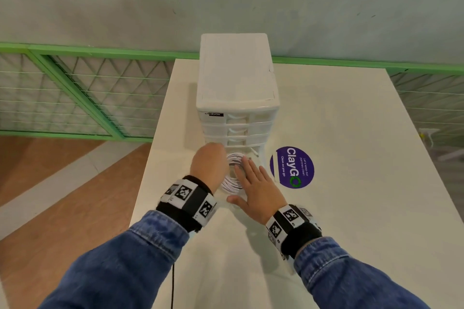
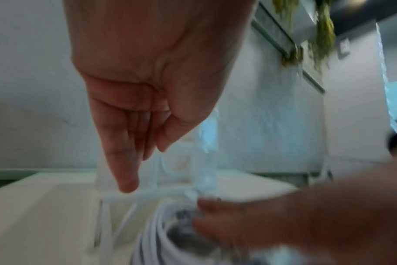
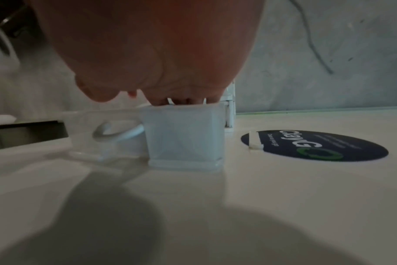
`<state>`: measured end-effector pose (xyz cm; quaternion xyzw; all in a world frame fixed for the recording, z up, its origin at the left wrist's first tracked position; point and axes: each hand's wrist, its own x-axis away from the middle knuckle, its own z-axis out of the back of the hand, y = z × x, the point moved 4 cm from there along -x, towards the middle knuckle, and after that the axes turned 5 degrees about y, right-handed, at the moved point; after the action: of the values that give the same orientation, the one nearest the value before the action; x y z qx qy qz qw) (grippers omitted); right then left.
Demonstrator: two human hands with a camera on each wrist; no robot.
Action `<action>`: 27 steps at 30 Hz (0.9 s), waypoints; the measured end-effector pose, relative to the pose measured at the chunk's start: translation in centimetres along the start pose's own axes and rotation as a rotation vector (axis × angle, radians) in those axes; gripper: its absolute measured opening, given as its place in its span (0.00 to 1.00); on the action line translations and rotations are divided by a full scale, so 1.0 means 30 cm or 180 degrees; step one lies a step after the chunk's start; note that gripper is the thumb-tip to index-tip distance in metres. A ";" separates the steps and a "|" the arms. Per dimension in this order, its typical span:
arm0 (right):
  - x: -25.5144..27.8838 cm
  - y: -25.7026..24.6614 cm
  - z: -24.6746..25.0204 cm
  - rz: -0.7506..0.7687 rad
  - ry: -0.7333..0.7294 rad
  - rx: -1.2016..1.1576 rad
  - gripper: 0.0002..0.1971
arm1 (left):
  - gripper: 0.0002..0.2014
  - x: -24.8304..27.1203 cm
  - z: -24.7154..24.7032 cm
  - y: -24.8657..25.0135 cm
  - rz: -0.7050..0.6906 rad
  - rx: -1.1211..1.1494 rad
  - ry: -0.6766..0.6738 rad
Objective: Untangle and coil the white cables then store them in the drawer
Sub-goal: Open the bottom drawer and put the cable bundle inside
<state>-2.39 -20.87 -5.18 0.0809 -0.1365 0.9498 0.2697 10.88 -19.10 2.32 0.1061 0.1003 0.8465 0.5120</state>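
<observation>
On the cream counter point(image 1: 339, 120) before a grey wall, the coil point(image 1: 232, 173) lies in the pulled-out drawer point(image 3: 185, 136); right hand point(image 1: 256, 188) flat over it, left hand point(image 1: 209, 163) apparently loose, holding nothing.

Translucent plastic drawer point(image 3: 185, 136), smooth white cables point(image 1: 232, 173), matt table point(image 1: 339, 120).

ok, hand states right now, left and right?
Left hand: open, fingers straight, pointing down, holding nothing.
Right hand: open, flat over the coiled white cable.
</observation>
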 end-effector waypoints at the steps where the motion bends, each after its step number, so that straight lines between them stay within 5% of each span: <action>1: 0.000 0.002 -0.005 0.0013 -0.0031 0.0067 0.49 | 0.13 0.005 0.053 -0.010 0.0109 0.0238 0.0289; 8: 0.002 0.009 -0.007 0.0104 -0.0015 0.0244 0.54 | 0.05 0.022 0.292 -0.083 0.0835 0.1840 0.1767; 10: 0.009 0.006 -0.011 0.0211 0.0049 0.0293 0.48 | 0.15 -0.007 0.309 -0.086 0.0985 0.2375 0.1907; 13: 0.026 -0.006 -0.029 0.0359 0.0090 0.0375 0.46 | 0.36 -0.097 0.295 -0.080 0.1082 0.2649 0.1454; 15: 0.026 -0.008 -0.032 0.0394 0.0026 0.0424 0.47 | 0.41 -0.138 0.272 -0.062 0.1067 0.2726 0.0941; 18: 0.004 -0.010 -0.014 0.0416 0.0065 0.0470 0.48 | 0.41 -0.153 0.251 -0.046 0.0940 0.2814 0.0552; 27: -0.053 0.020 -0.022 0.0515 -0.0109 0.0446 0.56 | 0.39 -0.152 0.252 -0.053 0.0837 0.2484 0.0601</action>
<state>-1.43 -21.93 -6.28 0.1045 -0.0804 0.9741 0.1835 16.43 -21.97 8.78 0.2259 0.4454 0.8092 0.3096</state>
